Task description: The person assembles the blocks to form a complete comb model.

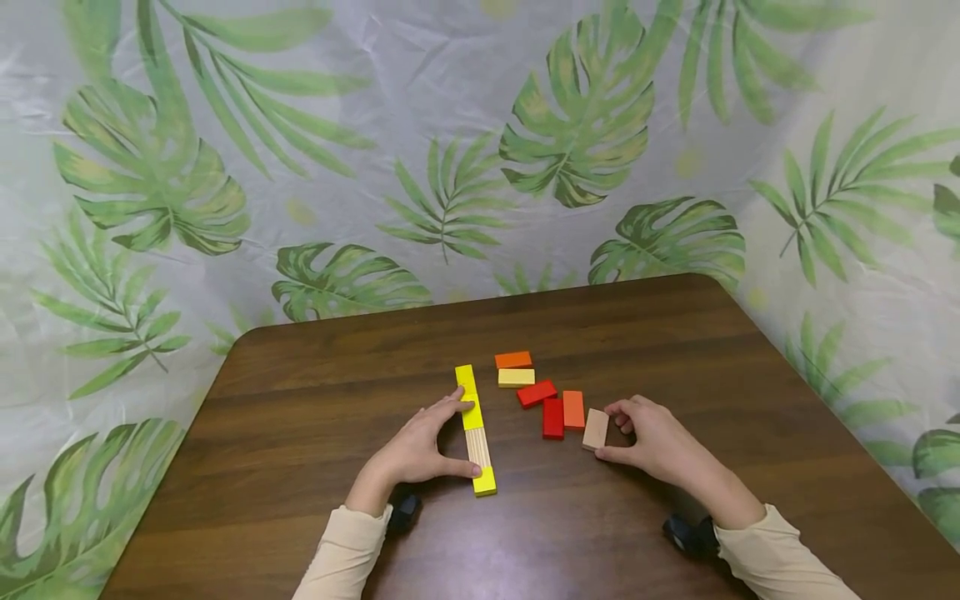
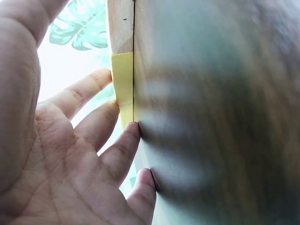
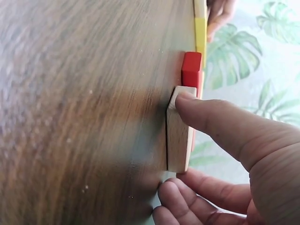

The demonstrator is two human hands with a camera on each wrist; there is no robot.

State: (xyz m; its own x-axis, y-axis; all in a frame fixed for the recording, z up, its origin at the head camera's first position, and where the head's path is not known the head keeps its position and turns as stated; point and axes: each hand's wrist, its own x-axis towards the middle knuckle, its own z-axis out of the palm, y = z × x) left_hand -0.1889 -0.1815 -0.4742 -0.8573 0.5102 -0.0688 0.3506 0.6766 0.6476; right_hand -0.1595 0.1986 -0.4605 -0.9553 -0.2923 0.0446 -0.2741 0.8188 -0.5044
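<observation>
Blocks point(image 1: 552, 418): ten in all, on the table point(image 1: 300, 400).
Left hand point(image 1: 417, 450): fingers spread and extended, fingertips touching the row.
Row: four blocks end to end, counting three yellow blocks point(image 1: 472, 412) and one striped bare-wood block point(image 1: 477, 448), second from the near end.
Loose group: six, right of the row; one orange block point(image 1: 513, 360), one pale yellow block point(image 1: 517, 378) just nearer, two red blocks point(image 1: 537, 394), one coral block point(image 1: 573, 409) beside the nearer red, one plain wooden block point(image 1: 596, 429) rightmost.
Right hand point(image 1: 656, 437): pinches the plain wooden block, thumb at its near end, fingertip at the far end.
Head view: alone shows all ten blocks.
Left wrist view: adds a dark spot on bare wood beside the yellow.
Right wrist view: adds the curled fingers past the plain block and its side grain.
</observation>
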